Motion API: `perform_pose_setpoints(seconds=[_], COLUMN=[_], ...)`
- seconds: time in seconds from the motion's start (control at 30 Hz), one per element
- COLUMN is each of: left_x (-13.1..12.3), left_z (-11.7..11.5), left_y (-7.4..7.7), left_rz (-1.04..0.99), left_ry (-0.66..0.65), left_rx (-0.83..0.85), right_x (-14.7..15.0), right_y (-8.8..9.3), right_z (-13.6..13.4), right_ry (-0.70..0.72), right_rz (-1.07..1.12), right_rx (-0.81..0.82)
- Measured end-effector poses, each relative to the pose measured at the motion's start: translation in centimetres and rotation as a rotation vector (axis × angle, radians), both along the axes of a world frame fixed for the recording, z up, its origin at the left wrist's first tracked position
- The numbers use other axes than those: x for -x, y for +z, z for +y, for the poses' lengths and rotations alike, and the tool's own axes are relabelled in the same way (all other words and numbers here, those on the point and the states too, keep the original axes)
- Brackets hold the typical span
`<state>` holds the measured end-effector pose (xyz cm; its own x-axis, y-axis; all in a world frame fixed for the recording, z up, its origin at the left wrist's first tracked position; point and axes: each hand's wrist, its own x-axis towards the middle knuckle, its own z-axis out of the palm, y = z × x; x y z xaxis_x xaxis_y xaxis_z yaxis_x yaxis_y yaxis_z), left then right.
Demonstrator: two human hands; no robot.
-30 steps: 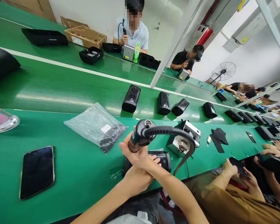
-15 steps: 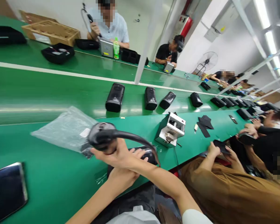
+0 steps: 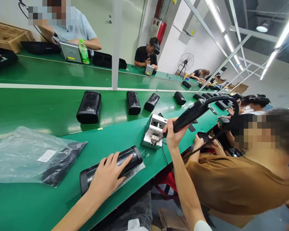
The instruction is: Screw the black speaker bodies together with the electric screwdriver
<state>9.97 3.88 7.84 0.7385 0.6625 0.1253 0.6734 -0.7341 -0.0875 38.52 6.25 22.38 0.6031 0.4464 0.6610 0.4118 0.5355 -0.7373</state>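
Note:
My left hand (image 3: 107,175) lies with spread fingers across a black portable speaker (image 3: 132,157) on its side near the bench's front edge. Clear plastic film (image 3: 132,175) lies along the speaker's near side. To the right, my right hand (image 3: 174,133) is closed around a black corded electric screwdriver (image 3: 191,114). The screwdriver tilts with its tip down and left, at the front of a white and grey screw feeder (image 3: 148,134). Whether a screw sits on the tip is too small to tell.
A clear plastic bag (image 3: 26,154) with dark contents lies at left. Beyond it, several black speakers (image 3: 89,107) stand on the green conveyor (image 3: 50,106). A co-worker in brown (image 3: 231,179) sits close on my right. The screwdriver's cable (image 3: 237,109) loops near that person's head.
My right hand has carried the screwdriver from above the speaker rightward to the screw feeder. My left hand stays on the speaker, now in plain view. The camera has turned right; the phone has left view.

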Motion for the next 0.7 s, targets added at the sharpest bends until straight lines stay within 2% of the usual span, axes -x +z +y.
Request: perform_pose_setpoints(seconds=[0.1, 0.23, 0.37, 0.47, 0.57, 0.7], left_x=[0.1, 0.3, 0.2, 0.1, 0.2, 0.4], left_z=[0.3, 0.1, -0.3, -0.5, -0.6, -0.5], left_y=[-0.9, -1.6, -1.1, -0.6, -0.7, -1.1], left_rz=[-0.022, -0.122, -0.136, -0.13, -0.139, -0.189], left_ry=[-0.009, -0.042, -0.037, -0.034, -0.044, -0.055], left_rx=[-0.012, -0.006, 0.01, 0.028, 0.034, 0.063], right_x=[-1.6, -1.3, -0.3, 1.0, 2.8, 4.8], right_y=[-2.3, -4.7, -5.6, -4.9, -3.1, -1.0], right_z=[1.3, 2.6, 0.6, -2.9, -6.4, -8.6], right_ry=[-0.032, -0.008, 0.088, 0.162, 0.215, 0.264], right_rz=[-0.01, 0.012, 0.068, 0.113, 0.151, 0.1], right_rx=[0.037, 0.104, 0.191, 0.237, 0.182, 0.135])
